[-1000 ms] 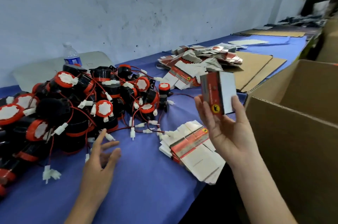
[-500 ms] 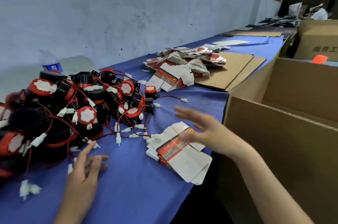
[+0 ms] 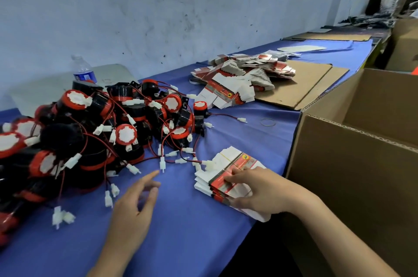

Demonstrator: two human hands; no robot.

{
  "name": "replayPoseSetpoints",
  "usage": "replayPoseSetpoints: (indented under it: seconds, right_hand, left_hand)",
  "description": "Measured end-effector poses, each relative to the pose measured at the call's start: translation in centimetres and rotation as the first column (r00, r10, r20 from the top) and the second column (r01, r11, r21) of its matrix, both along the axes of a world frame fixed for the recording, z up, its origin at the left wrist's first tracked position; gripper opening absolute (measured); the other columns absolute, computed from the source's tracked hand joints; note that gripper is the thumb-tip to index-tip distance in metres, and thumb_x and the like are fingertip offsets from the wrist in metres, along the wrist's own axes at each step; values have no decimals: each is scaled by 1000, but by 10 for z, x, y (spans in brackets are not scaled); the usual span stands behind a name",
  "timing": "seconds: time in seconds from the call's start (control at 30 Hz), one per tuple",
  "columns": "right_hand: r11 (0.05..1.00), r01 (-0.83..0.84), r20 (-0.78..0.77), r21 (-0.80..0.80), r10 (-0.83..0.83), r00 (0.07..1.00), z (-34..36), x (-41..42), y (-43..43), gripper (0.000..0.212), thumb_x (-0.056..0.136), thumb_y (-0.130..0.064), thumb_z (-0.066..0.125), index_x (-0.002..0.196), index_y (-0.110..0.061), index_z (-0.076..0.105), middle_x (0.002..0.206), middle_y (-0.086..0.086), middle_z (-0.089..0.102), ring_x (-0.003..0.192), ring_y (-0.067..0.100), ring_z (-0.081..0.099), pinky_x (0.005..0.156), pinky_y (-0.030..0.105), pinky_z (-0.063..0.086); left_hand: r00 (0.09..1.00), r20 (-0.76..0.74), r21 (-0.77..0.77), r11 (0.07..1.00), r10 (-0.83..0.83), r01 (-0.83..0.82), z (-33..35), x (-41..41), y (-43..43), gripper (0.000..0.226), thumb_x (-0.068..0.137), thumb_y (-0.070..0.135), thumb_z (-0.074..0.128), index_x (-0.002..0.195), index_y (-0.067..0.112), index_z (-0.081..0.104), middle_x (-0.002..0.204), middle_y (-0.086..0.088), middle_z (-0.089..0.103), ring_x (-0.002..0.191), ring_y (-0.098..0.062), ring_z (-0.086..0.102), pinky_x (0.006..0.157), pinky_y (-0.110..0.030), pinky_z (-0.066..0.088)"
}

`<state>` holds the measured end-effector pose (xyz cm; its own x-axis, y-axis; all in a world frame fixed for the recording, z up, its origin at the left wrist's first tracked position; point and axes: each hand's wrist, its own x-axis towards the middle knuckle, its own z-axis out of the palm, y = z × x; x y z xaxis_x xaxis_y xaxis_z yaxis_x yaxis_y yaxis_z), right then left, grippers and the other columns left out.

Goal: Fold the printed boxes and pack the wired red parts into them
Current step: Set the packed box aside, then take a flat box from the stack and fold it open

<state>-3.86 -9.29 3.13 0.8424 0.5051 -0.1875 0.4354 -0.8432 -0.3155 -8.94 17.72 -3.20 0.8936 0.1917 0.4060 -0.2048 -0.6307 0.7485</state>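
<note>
**Right hand on the box stack, left hand loose on the cloth**

The right hand (image 3: 262,190) grips the stack of flat white-and-red printed cardboard boxes (image 3: 235,161) at the near edge of the desk. Its fingers (image 3: 235,178) lie across the red band on top and the thumb presses the stack's near side. The left hand (image 3: 133,208) is released and holds nothing. Its spread fingers (image 3: 148,180) point toward the white plugs at the rim of the heap of black-and-red round parts with red wires (image 3: 101,132), close to them but apart. That heap fills the left of the desk, and some of its wires reach the far corner of the stack.

The desk is covered by a blue cloth (image 3: 192,242). Farther back lie a loose pile of the same flat printed boxes (image 3: 239,77) and brown cardboard sheets (image 3: 303,86). A clear plastic water bottle (image 3: 82,70) stands behind the heap. A large open brown corrugated carton (image 3: 362,163) stands just right of the desk, and a scuffed pale blue wall (image 3: 158,16) runs along the back.
</note>
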Motion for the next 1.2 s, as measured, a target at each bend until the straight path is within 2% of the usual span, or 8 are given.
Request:
replayPoseSetpoints:
  seconds: [0.17, 0.4, 0.6, 0.73, 0.83, 0.93, 1.1, 1.2]
  right_hand:
    - [993, -24, 9, 114, 23, 1000, 7, -2, -2, 40, 98, -33, 48, 138, -28, 49, 134, -7, 55, 122, 14, 47, 96, 26, 37]
    - [983, -183, 570, 2, 150, 808, 5, -21, 7, 48, 95, -36, 22, 121, -20, 59, 107, -4, 67, 102, 18, 58, 80, 24, 40]
    - [802, -451, 726, 390, 33, 687, -3, -39, -1, 29, 93, -3, 47, 110, -16, 66, 108, -9, 70, 101, 8, 66, 91, 30, 50]
    - [515, -362, 538, 777, -245, 806, -5, -45, 10, 26, 101, -19, 39, 113, -32, 58, 106, -25, 66, 92, -2, 66, 76, 17, 52]
    - [151, -35, 96, 988, -423, 901, -11, -39, 34, 18, 100, -22, 42, 100, -26, 60, 90, -14, 69, 78, 6, 65, 68, 21, 52]
    - [-198, 289, -340, 936, -306, 889, -17, -31, 44, 17, 96, -20, 47, 98, -22, 64, 91, -1, 72, 84, 19, 67, 70, 34, 55]
    - [-409, 463, -536, 786, -78, 841, -24, -30, 47, 19, 94, -6, 51, 105, -17, 62, 102, 18, 69, 86, 30, 66, 74, 44, 57]
    - [-389, 461, -540, 798, -119, 833, -31, -28, 44, 24, 96, -6, 50, 110, -21, 60, 97, 11, 73, 83, 24, 71, 62, 33, 57]
  left_hand:
    - [932, 30, 301, 892, -361, 336, 0, -6, -42, 35, 94, 25, 55, 127, 38, 53, 129, 22, 53, 129, 7, 38, 108, -12, 28]
    - [858, -362, 550, 660, -363, 511, -3, 3, -56, 60, 80, 70, 2, 137, 58, -14, 143, 44, -22, 133, 14, -29, 111, -16, -20]
    - [862, -321, 552, 662, -393, 508, 8, -3, -59, 58, 91, 52, 35, 145, 33, 36, 152, 14, 30, 140, -8, 32, 108, -26, 36]
    - [858, -382, 586, 629, -343, 512, -5, 0, -56, 56, 83, 67, 5, 137, 62, -12, 145, 42, -19, 142, 8, -14, 119, -27, -5]
    - [887, -397, 613, 650, -236, 448, -5, 1, -58, 51, 85, 72, 10, 135, 69, 0, 132, 48, -26, 141, 8, -4, 117, -36, -8]
    - [939, -324, 642, 702, -116, 308, -5, 1, -68, 54, 87, 71, 22, 140, 62, 13, 145, 44, -4, 143, 3, 5, 117, -44, -10]
    - [971, -238, 635, 757, 0, 156, -5, 3, -75, 50, 90, 61, 32, 139, 54, 26, 146, 28, 25, 141, -6, 19, 119, -44, 4]
    - [977, -90, 77, 977, -192, 199, 8, 0, -66, 45, 95, 6, 52, 126, 39, 49, 129, 28, 52, 128, 3, 42, 110, -22, 29]
